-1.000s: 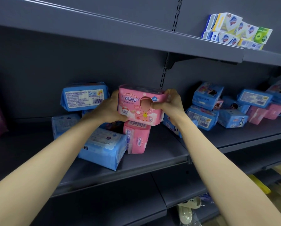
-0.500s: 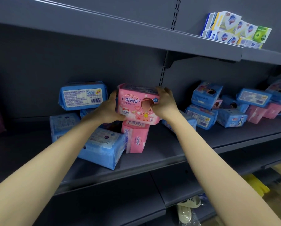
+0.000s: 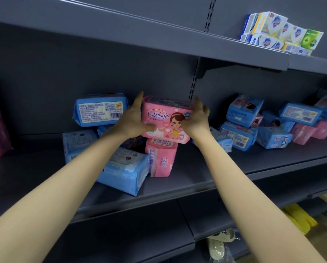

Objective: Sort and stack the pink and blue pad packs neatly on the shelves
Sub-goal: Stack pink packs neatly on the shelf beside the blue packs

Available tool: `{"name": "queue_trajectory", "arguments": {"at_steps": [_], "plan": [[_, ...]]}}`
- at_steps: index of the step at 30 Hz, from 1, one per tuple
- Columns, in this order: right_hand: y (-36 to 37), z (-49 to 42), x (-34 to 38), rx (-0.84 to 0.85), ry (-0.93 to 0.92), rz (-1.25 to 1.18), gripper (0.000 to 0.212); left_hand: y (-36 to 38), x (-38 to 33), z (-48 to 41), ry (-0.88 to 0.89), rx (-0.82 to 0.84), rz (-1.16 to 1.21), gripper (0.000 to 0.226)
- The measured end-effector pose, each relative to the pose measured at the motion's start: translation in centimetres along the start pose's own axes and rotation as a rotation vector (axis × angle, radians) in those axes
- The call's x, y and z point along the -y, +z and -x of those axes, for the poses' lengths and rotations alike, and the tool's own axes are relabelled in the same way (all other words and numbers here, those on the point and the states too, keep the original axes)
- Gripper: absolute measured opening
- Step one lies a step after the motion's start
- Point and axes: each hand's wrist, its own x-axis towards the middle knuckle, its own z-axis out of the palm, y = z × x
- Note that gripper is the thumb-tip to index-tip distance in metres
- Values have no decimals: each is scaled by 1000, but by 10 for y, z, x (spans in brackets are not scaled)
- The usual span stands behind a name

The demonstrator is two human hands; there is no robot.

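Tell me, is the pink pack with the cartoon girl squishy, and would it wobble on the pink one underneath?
Probably squishy: the pink pack is soft plastic wrap with puffy, rounded edges. Likely light, since the left hand and right hand hold it by its ends. It may wobble: the lower pink pack stands on end, narrower than it.

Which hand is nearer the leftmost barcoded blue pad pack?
Left: the left hand is just right of the blue pad pack; the right hand is beyond the pink pad pack.
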Motion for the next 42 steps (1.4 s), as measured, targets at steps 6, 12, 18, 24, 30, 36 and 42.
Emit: {"name": "queue_trajectory", "arguments": {"at_steps": [6, 12, 18, 24, 30, 36, 42], "plan": [[5, 3, -7, 2, -14, -235, 76, 12, -4, -5, 10, -114, 46, 108], [6, 13, -12, -25, -114, -358, 52, 18, -5, 6, 37, -253, -45, 98], [3, 12, -9, -18, -176, -119, 63, 14, -12, 9, 51, -219, -149, 78], [6, 4, 5, 3, -249, 434, 61, 13, -19, 3, 63, -137, -340, 66], [6, 5, 12, 4, -268, 546, 54, 13, -23, 2, 31, -173, -366, 66], [13, 14, 23, -8, -320, 551, 48, 2, -24, 9, -2, -166, -445, 71], [29, 32, 43, -28, -387, 534, 44, -23, -19, 26, -10, -161, -462, 71]]}}
